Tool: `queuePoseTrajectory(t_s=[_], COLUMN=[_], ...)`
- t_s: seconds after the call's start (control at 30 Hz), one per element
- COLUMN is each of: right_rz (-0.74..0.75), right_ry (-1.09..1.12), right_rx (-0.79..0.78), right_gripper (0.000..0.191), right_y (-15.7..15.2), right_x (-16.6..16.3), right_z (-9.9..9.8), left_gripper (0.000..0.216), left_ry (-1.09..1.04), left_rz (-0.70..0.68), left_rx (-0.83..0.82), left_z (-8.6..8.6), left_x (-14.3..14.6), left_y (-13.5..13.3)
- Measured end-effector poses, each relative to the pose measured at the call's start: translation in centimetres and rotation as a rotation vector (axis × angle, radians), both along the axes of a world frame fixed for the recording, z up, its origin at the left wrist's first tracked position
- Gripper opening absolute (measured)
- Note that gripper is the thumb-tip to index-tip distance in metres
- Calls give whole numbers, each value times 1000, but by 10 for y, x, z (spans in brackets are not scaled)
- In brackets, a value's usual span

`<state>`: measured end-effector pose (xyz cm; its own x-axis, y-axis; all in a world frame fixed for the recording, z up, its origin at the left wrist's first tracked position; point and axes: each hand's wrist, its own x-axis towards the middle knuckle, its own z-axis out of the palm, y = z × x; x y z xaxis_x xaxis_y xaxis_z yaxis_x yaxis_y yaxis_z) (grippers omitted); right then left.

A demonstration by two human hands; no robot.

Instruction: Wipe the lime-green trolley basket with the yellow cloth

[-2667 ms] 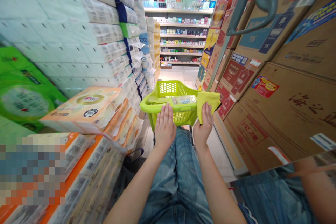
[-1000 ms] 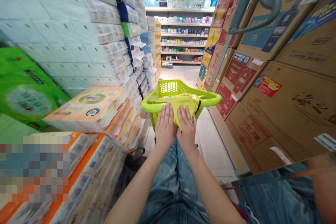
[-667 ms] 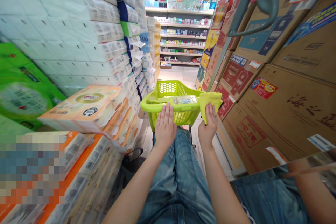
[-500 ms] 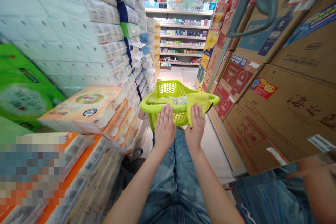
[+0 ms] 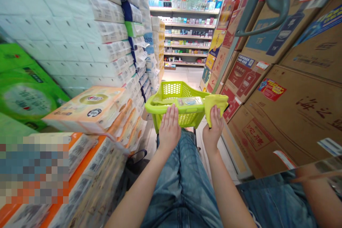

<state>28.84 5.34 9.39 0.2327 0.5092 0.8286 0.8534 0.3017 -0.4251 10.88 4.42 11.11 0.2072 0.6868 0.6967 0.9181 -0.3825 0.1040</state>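
Note:
A lime-green plastic shopping basket (image 5: 187,119) stands just in front of my knees, with pierced sides and a wide rim. My left hand (image 5: 170,128) lies on the near rim, its fingers straight and close together. A printed label (image 5: 190,101) shows on the rim between my hands. My right hand (image 5: 214,130) is at the rim's right corner, its fingers pressing a yellow cleaning cloth (image 5: 212,104) with a dark edge against it. The cloth drapes over the corner, and its underside is hidden.
Stacked white tissue packs (image 5: 72,35) and orange tissue packs (image 5: 91,105) line the left. Cardboard cartons (image 5: 299,114) rise at the right, with a grey hooked handle (image 5: 263,10) before them. Stocked shelves (image 5: 187,37) stand at the aisle's far end.
My right hand has slid the cloth rightward along the rim to the corner, uncovering more of the label. My left hand stays on the rim in nearly the same place.

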Motion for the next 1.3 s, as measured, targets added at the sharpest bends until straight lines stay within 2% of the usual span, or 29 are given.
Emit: queuePoseTrajectory(t_s=[0.13,0.23,0.33,0.47,0.6,0.7,0.83,0.93,1.0,1.13,1.3], right_rz=[65,141,214,194,55,22,75,140,178,214,76], right_ry=[13,-100,-220,-250,-63,34,32,-76,-163,-280,-104], right_rx=[-18,-71,-93,-49,-7,-2,-62,-128,-151,-121,-39], right_gripper=[82,80,75,74,78,81,84,84,80,76,81], right_y=[-5,-14,-18,-11,-2,0,-7,-15,-19,-17,-5], right_x=[-28,-58,-67,-39,0,3,-33,-66,-76,-56,0], right_z=[2,6,9,6,1,3,10,13,14,14,8], left_gripper=[77,74,72,75,78,78,76,74,74,75,78], left_ry=[-17,-1,18,17,-10,-16,-10,3,16,18,0], left_rz=[-3,3,14,8,0,1,14,16,15,15,8], left_rx=[18,10,-7,2,16,16,24,15,5,12,21], left_z=[-1,-1,-1,-1,-1,-1,-2,-2,-1,0,-1], left_x=[0,-1,-2,-3,-1,1,1,-1,-2,-2,0], left_y=[1,0,0,0,0,1,1,1,0,-1,0])
